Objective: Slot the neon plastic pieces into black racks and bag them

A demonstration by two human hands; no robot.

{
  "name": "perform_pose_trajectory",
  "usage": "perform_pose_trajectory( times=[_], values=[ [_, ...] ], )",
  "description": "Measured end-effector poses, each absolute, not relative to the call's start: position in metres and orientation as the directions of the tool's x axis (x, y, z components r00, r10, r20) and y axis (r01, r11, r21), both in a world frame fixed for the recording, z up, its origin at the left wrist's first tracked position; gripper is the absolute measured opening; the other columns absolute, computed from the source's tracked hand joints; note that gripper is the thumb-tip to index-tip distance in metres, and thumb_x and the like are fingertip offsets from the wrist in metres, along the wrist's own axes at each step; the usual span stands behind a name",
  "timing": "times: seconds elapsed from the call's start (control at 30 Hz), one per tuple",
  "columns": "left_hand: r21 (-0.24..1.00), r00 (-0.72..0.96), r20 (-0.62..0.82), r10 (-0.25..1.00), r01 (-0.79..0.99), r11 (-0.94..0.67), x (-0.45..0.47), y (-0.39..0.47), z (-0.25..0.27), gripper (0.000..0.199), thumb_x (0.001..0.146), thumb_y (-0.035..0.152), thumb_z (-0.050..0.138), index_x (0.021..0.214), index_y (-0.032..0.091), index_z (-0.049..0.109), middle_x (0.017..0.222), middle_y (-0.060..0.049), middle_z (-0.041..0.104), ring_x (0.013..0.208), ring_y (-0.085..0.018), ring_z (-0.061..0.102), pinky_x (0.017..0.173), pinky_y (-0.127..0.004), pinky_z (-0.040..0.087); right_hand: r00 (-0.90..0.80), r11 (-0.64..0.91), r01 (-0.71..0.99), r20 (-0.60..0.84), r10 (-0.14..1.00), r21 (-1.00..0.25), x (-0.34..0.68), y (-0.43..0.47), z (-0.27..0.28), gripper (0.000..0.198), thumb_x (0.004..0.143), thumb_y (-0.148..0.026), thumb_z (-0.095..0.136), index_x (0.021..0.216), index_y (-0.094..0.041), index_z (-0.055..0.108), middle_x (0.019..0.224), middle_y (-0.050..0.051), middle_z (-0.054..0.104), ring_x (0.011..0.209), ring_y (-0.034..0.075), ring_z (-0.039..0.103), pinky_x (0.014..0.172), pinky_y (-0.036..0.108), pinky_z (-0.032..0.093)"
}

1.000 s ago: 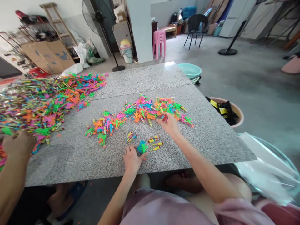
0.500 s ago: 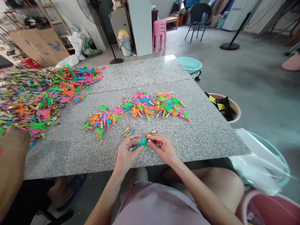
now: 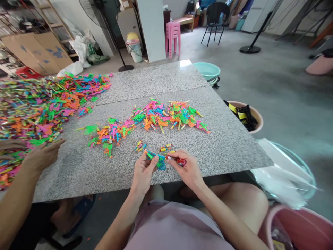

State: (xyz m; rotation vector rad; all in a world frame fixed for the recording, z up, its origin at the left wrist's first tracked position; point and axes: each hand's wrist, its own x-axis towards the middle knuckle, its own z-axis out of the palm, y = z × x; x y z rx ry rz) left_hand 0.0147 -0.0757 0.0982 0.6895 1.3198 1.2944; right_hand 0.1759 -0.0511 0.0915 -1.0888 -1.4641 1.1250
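My left hand (image 3: 144, 173) is closed on blue and green plastic toys (image 3: 159, 161), held above the front edge of the grey speckled table (image 3: 104, 177). My right hand (image 3: 187, 170) is closed around small red tubes (image 3: 181, 161). One tube's whitish end points at the toys; I cannot tell if it touches them. Just beyond my hands lie two small groups of coloured tubes, one on the left (image 3: 140, 146) and one nearer the right hand (image 3: 165, 147). Behind these stretches a row of bright plastic toys (image 3: 156, 116), some with tubes in them.
A large heap of toys and tubes (image 3: 47, 104) covers the table's left side, where a co-worker's hand (image 3: 43, 156) reaches in. Off the right edge stand a tub with black items (image 3: 256, 128), a clear plastic bag (image 3: 281, 180) and a pink tub (image 3: 273, 215).
My left hand has turned the toys so more blue and green shows. A co-worker's hand has come into view at left, and a blurred green toy now appears left of the row.
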Motion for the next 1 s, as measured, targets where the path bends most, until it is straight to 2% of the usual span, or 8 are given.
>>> perform_pose_trajectory(
  times=[0.17, 0.43, 0.6, 0.73, 0.8, 0.87, 0.93, 1.0],
  values=[
    [0.927, -0.217, -0.315, 0.924, -0.279, 0.250, 0.018, -0.076, 0.103, 0.050, 0.058, 0.049, 0.087, 0.078, 0.016, 0.055, 0.065, 0.004, 0.063, 0.058, -0.009, 0.059, 0.058, -0.020, 0.053, -0.121, 0.211, 0.094, 0.199, 0.972, -0.973, 0.173, -0.053, 0.090, 0.009, 0.078, -0.029, 0.074, 0.083, -0.023, 0.074, 0.080, 0.003, 0.067, 0.072, 0.016, 0.061, 0.066, 0.028, 0.049],
    [0.934, -0.218, -0.302, 0.928, -0.261, 0.243, 0.019, -0.074, 0.104, 0.049, 0.060, 0.048, 0.085, 0.080, 0.017, 0.053, 0.066, 0.004, 0.062, 0.058, -0.009, 0.058, 0.057, -0.020, 0.052, -0.108, 0.241, 0.116, 0.229, 0.967, -0.964, 0.174, -0.051, 0.088, 0.011, 0.078, -0.033, 0.075, 0.082, -0.022, 0.074, 0.078, 0.003, 0.066, 0.072, 0.016, 0.062, 0.067, 0.029, 0.050],
    [0.968, -0.270, -0.242, 0.932, -0.130, 0.214, 0.024, -0.079, 0.094, 0.044, 0.071, 0.051, 0.076, 0.084, 0.018, 0.050, 0.068, 0.005, 0.057, 0.059, -0.008, 0.055, 0.058, -0.019, 0.049, -0.192, 0.259, 0.167, 0.226, 0.955, -0.951, 0.173, -0.055, 0.079, 0.009, 0.079, -0.031, 0.074, 0.077, -0.022, 0.075, 0.074, 0.002, 0.065, 0.068, 0.016, 0.061, 0.064, 0.028, 0.049],
    [0.973, -0.224, -0.229, 0.947, -0.016, 0.231, 0.015, -0.075, 0.081, 0.041, 0.077, 0.054, 0.068, 0.087, 0.017, 0.053, 0.070, 0.002, 0.059, 0.061, -0.011, 0.058, 0.058, -0.022, 0.050, -0.281, 0.272, 0.212, 0.208, 0.937, -0.939, 0.173, -0.053, 0.072, 0.012, 0.081, -0.033, 0.071, 0.080, -0.022, 0.076, 0.076, 0.003, 0.066, 0.069, 0.016, 0.062, 0.065, 0.028, 0.049],
    [0.971, -0.195, -0.210, 0.958, 0.075, 0.228, -0.002, -0.062, 0.073, 0.044, 0.073, 0.055, 0.071, 0.088, 0.017, 0.056, 0.074, -0.001, 0.062, 0.067, -0.015, 0.062, 0.062, -0.027, 0.053, -0.305, 0.304, 0.247, 0.224, 0.926, -0.920, 0.174, -0.031, 0.075, 0.014, 0.083, -0.034, 0.069, 0.083, -0.022, 0.077, 0.074, 0.002, 0.066, 0.065, 0.015, 0.060, 0.063, 0.027, 0.047],
    [0.960, -0.230, -0.161, 0.960, 0.190, 0.206, -0.027, -0.043, 0.065, 0.049, 0.067, 0.051, 0.076, 0.096, 0.017, 0.056, 0.087, -0.005, 0.064, 0.081, -0.020, 0.064, 0.072, -0.034, 0.055, -0.256, 0.352, 0.290, 0.283, 0.924, -0.890, 0.174, 0.010, 0.086, 0.017, 0.085, -0.034, 0.066, 0.085, -0.021, 0.077, 0.075, 0.002, 0.065, 0.064, 0.014, 0.057, 0.063, 0.028, 0.046],
    [0.928, -0.332, -0.083, 0.940, 0.317, 0.194, -0.054, -0.023, 0.059, 0.052, 0.066, 0.045, 0.077, 0.104, 0.018, 0.053, 0.103, -0.009, 0.060, 0.099, -0.025, 0.061, 0.085, -0.041, 0.053, -0.127, 0.385, 0.355, 0.365, 0.923, -0.852, 0.175, 0.059, 0.100, 0.019, 0.085, -0.035, 0.065, 0.087, -0.019, 0.077, 0.082, 0.004, 0.064, 0.072, 0.016, 0.057, 0.069, 0.030, 0.047],
    [0.878, -0.403, -0.018, 0.915, 0.431, 0.208, -0.076, -0.007, 0.053, 0.048, 0.065, 0.040, 0.077, 0.100, 0.018, 0.052, 0.108, -0.011, 0.055, 0.111, -0.030, 0.055, 0.096, -0.049, 0.046, 0.006, 0.375, 0.459, 0.425, 0.905, -0.805, 0.176, 0.100, 0.109, 0.021, 0.082, -0.035, 0.069, 0.088, -0.017, 0.077, 0.095, 0.008, 0.061, 0.086, 0.020, 0.058, 0.080, 0.034, 0.047]
  ],
)
